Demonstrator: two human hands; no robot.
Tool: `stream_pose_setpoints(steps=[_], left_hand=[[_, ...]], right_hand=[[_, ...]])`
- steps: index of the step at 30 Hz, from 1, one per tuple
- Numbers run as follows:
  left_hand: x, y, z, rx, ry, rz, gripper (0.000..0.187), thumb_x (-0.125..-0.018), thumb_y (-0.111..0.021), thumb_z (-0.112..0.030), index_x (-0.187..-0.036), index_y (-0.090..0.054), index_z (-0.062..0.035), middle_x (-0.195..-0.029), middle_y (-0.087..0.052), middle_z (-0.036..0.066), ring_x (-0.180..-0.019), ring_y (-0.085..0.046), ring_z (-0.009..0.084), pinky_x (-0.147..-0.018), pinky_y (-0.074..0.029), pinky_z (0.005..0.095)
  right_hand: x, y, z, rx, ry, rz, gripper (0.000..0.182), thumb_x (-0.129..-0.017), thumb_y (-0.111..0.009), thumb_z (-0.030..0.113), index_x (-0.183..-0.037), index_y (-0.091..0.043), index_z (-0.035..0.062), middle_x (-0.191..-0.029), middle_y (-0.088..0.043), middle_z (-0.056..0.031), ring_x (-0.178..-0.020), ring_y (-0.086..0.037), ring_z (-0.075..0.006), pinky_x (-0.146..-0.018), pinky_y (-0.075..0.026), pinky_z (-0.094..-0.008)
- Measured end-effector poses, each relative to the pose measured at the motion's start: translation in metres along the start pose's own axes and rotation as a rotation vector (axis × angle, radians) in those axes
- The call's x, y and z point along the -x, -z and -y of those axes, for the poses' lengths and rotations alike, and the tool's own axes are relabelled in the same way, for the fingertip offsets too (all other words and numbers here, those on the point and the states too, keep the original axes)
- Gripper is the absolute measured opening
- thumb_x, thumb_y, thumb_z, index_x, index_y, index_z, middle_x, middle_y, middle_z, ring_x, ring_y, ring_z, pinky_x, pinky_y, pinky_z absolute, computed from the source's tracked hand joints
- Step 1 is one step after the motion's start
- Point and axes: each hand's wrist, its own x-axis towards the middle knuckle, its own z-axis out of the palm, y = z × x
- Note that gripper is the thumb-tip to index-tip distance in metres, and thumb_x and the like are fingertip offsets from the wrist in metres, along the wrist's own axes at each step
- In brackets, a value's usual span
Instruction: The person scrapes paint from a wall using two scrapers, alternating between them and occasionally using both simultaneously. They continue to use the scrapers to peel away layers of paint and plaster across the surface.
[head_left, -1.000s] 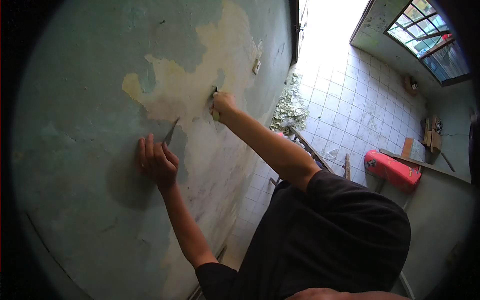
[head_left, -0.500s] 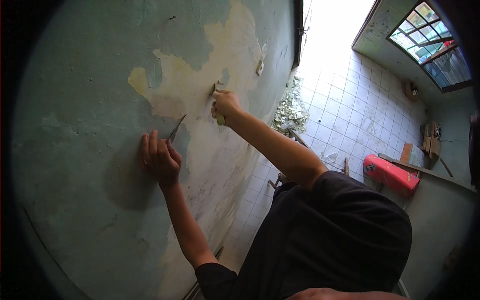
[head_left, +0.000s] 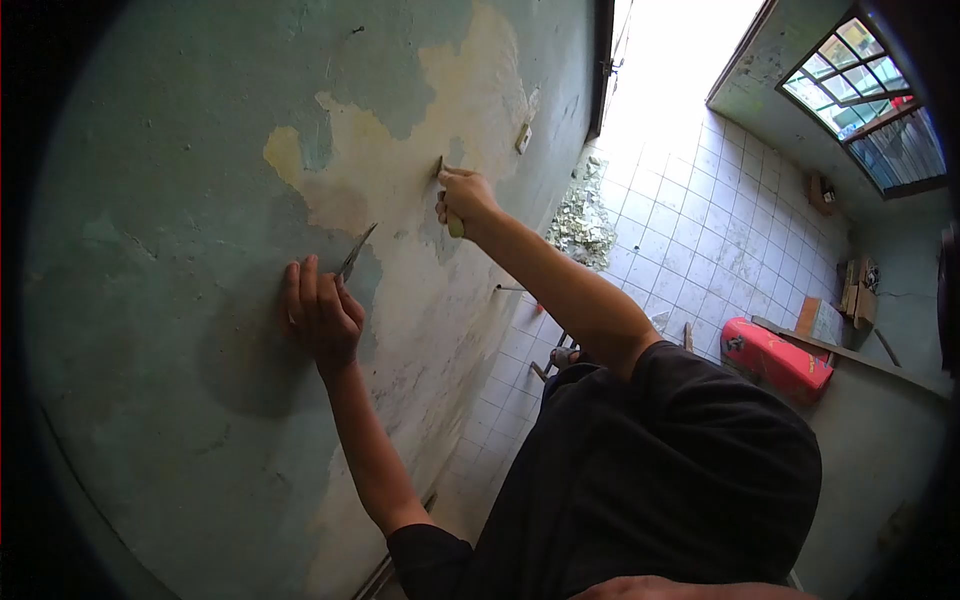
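My left hand [head_left: 325, 310] lies against the green painted wall [head_left: 130, 230], its fingertips on the surface. A thin dark pointed blade [head_left: 358, 250] sticks out by its thumb, and the hand covers the rest of that tool. Farther up, my right hand [head_left: 466, 198] is closed round a scraper with a yellow-green handle [head_left: 455, 226]. The scraper's dark blade [head_left: 440, 166] meets the wall at a pale bare patch [head_left: 385, 155] where paint is off. Ragged green paint edges surround the patch.
Paint flakes [head_left: 583, 225] are heaped on the white tiled floor [head_left: 690, 225] along the wall. A white switch or socket [head_left: 524, 138] is on the wall. A red object [head_left: 775, 355], boards, a barred window [head_left: 860, 80] and a bright doorway [head_left: 665, 50] are at right.
My right hand and its scraper have moved slightly up and right along the wall. My left hand stays nearly in place. The whole view has shifted a little.
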Motion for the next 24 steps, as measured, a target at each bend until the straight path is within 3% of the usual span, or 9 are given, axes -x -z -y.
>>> stream_pose_setpoints(steps=[5,6,8,11,13,14,19,22,24], left_hand=[[0.001,-0.001,0.002,0.014,0.004,-0.001,0.013,-0.106,-0.052,-0.02,-0.107,-0.058,-0.0081,-0.121,-0.069,0.01,-0.119,-0.063,0.0327,-0.098,-0.05,0.0439],[0.002,-0.003,0.001,0.014,0.01,0.005,0.013,-0.106,-0.052,-0.02,-0.107,-0.058,-0.0081,-0.121,-0.069,0.01,-0.119,-0.063,0.0327,-0.098,-0.05,0.0439],[0.004,-0.003,0.001,-0.012,0.037,0.009,0.016,-0.108,-0.048,-0.027,-0.104,-0.058,-0.015,-0.123,-0.07,0.004,-0.124,-0.062,0.0255,-0.1,-0.041,0.0391],[0.004,-0.004,0.001,-0.04,0.021,-0.011,0.016,-0.108,-0.048,-0.027,-0.104,-0.058,-0.0149,-0.123,-0.07,0.004,-0.124,-0.062,0.0254,-0.099,-0.042,0.039],[0.001,-0.006,0.001,-0.037,0.032,-0.008,0.016,-0.108,-0.048,-0.027,-0.104,-0.058,-0.0151,-0.123,-0.07,0.004,-0.124,-0.062,0.0252,-0.099,-0.042,0.039],[0.004,-0.003,0.001,-0.029,0.029,0.0,0.015,-0.108,-0.048,-0.027,-0.104,-0.058,-0.0152,-0.123,-0.07,0.004,-0.124,-0.062,0.0251,-0.099,-0.043,0.039],[0.003,-0.006,0.003,-0.011,0.023,-0.027,0.015,-0.107,-0.049,-0.026,-0.104,-0.058,-0.0156,-0.122,-0.07,0.003,-0.124,-0.062,0.0248,-0.099,-0.043,0.0393],[0.005,0.0,0.0,-0.023,0.027,-0.003,0.014,-0.107,-0.049,-0.026,-0.103,-0.058,-0.0158,-0.122,-0.07,0.003,-0.124,-0.061,0.0247,-0.099,-0.043,0.0391],[0.001,-0.004,0.003,-0.039,0.024,-0.004,0.014,-0.107,-0.049,-0.025,-0.103,-0.058,-0.0158,-0.122,-0.07,0.003,-0.124,-0.061,0.0247,-0.099,-0.043,0.0388]], right_hand=[[-0.041,0.015,-0.006,-0.077,-0.072,-0.04,0.014,-0.101,-0.055,0.015,-0.104,-0.056,0.0018,-0.069,-0.051,-0.0077,-0.049,-0.053,-0.0217,-0.041,-0.044,-0.0393],[-0.028,0.013,-0.006,-0.043,-0.069,-0.018,0.013,-0.101,-0.054,0.016,-0.097,-0.053,0.0041,-0.069,-0.051,-0.0079,-0.048,-0.052,-0.0223,-0.041,-0.044,-0.04],[-0.025,0.019,-0.014,-0.012,-0.078,-0.002,0.016,-0.102,-0.053,0.018,-0.091,-0.049,0.0064,-0.069,-0.051,-0.0082,-0.048,-0.052,-0.023,-0.042,-0.044,-0.0406],[-0.045,0.016,-0.012,-0.082,-0.016,0.034,0.012,-0.103,-0.054,0.018,-0.101,-0.054,0.0067,-0.068,-0.05,-0.0077,-0.048,-0.052,-0.0227,-0.042,-0.044,-0.0403],[-0.001,0.009,-0.003,0.045,-0.089,0.037,0.012,-0.103,-0.056,0.018,-0.107,-0.054,0.007,-0.068,-0.051,-0.0068,-0.048,-0.051,-0.0192,-0.041,-0.043,-0.0359],[-0.02,0.014,-0.016,-0.041,-0.066,0.004,0.011,-0.103,-0.056,0.016,-0.107,-0.053,0.0062,-0.069,-0.05,-0.0059,-0.049,-0.049,-0.0164,-0.042,-0.043,-0.0334],[-0.027,0.012,-0.008,-0.093,-0.097,0.029,0.012,-0.102,-0.056,0.016,-0.105,-0.053,0.0058,-0.067,-0.048,-0.0067,-0.047,-0.049,-0.0186,-0.041,-0.043,-0.0345],[-0.028,0.016,-0.011,-0.076,-0.102,-0.007,0.011,-0.099,-0.054,0.014,-0.091,-0.048,0.0085,-0.066,-0.05,-0.0087,-0.046,-0.052,-0.0247,-0.039,-0.042,-0.0413],[-0.017,0.011,-0.006,-0.056,-0.061,0.03,0.012,-0.102,-0.054,0.014,-0.096,-0.049,0.0053,-0.067,-0.048,-0.0075,-0.045,-0.048,-0.0197,-0.041,-0.041,-0.0356]])
